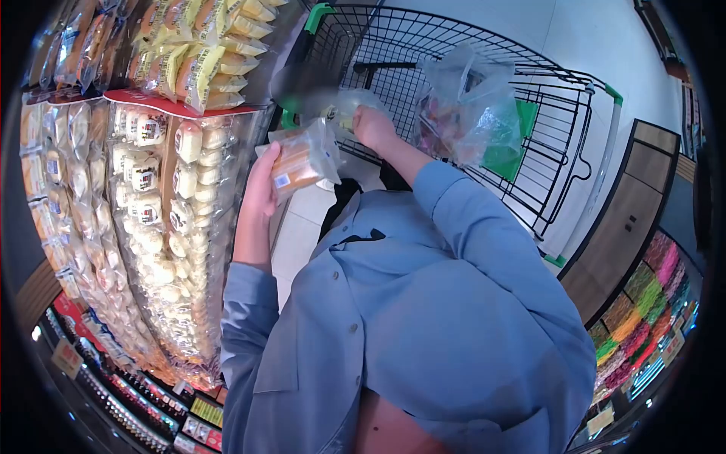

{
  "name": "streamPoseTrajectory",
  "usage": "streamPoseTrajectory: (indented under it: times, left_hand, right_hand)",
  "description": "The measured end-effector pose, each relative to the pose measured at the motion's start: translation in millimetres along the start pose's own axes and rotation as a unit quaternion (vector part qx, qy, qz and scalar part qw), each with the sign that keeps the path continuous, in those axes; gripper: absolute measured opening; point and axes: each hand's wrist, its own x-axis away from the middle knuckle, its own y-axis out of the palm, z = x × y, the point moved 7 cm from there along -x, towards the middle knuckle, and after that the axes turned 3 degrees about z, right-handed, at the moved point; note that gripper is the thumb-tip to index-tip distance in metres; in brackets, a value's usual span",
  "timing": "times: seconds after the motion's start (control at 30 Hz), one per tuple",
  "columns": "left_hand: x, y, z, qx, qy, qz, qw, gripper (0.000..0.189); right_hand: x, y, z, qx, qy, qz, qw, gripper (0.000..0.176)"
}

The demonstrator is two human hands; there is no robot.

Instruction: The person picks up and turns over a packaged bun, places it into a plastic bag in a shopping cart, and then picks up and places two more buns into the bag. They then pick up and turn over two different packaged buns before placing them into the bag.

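Note:
My left hand [262, 184] is closed on a clear-wrapped pack of brown bread [299, 165] with a white label, in front of the bread display. My right hand [373, 127] has its fingers curled on a clear plastic package [352, 104], whose contents are blurred. It is over the near left side of a black wire shopping cart [386, 73] with green corners. Inside the cart sits a clear plastic bag [469, 106] with reddish things in it, beside a green panel [522, 140].
Packed bread and buns [155, 174] fill the display at left, with yellow-wrapped packs [197, 72] above a red shelf edge [181, 104]. A wooden cabinet [624, 216] stands at right, near shelves of colourful goods [643, 303]. Pale floor tiles [299, 234] show below my hands.

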Motion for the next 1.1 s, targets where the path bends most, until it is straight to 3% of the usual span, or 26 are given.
streamPoseTrajectory:
  times: [0.03, 0.07, 0.3, 0.4, 0.47, 0.63, 0.7, 0.77, 0.97, 1.03, 1.1]
  left_hand:
    - [-7.1, 5.0, 2.1, -0.01, 0.007, -0.002, 1.0, 0.051]
    - [-16.4, 7.4, 1.0, -0.003, -0.003, -0.003, 1.0, 0.052]
    - [-79.2, 54.4, 0.8, -0.033, -0.061, -0.093, 0.993, 0.053]
    - [-102.3, 61.3, -11.3, -0.044, -0.107, -0.091, 0.989, 0.053]
    - [-118.4, 59.7, -22.9, -0.005, -0.152, -0.103, 0.983, 0.054]
    - [-134.0, 55.2, -27.0, -0.032, -0.199, -0.084, 0.976, 0.051]
    - [-145.5, 58.6, -37.3, -0.076, -0.218, -0.149, 0.962, 0.053]
    - [-158.2, 60.8, -45.9, -0.107, -0.201, -0.149, 0.962, 0.053]
    - [-179.0, 75.6, -62.2, -0.177, -0.18, -0.115, 0.961, 0.057]
    - [-172.7, 86.5, -58.2, -0.177, -0.161, -0.104, 0.965, 0.059]
    - [-154.3, 88.0, -31.5, -0.332, -0.062, 0.038, 0.94, 0.06]
  right_hand:
    - [2.8, -11.5, 2.3, -0.031, 0.014, 0.066, 0.997, 0.024]
    - [5.0, -16.7, 4.5, -0.05, 0.018, 0.072, 0.996, 0.025]
    - [-1.3, -5.1, 33.4, -0.192, 0.004, 0.06, 0.98, 0.02]
    - [-0.6, -7.5, 39.9, -0.242, 0.0, 0.063, 0.968, 0.021]
    - [2.3, 4.3, 54.1, -0.452, 0.16, 0.003, 0.877, 0.024]
    - [6.2, -16.0, 57.5, -0.469, 0.16, 0.047, 0.867, 0.027]
    - [8.2, -24.8, 58.5, -0.465, 0.15, 0.059, 0.87, 0.027]
    - [10.0, -30.4, 51.9, -0.426, 0.119, 0.032, 0.896, 0.027]
    - [14.8, -24.5, 43.9, -0.437, 0.027, 0.041, 0.898, 0.026]
    - [17.5, -26.8, 46.3, -0.453, 0.049, 0.038, 0.889, 0.026]
    - [20.4, -30.4, 47.5, -0.47, 0.07, 0.036, 0.879, 0.026]
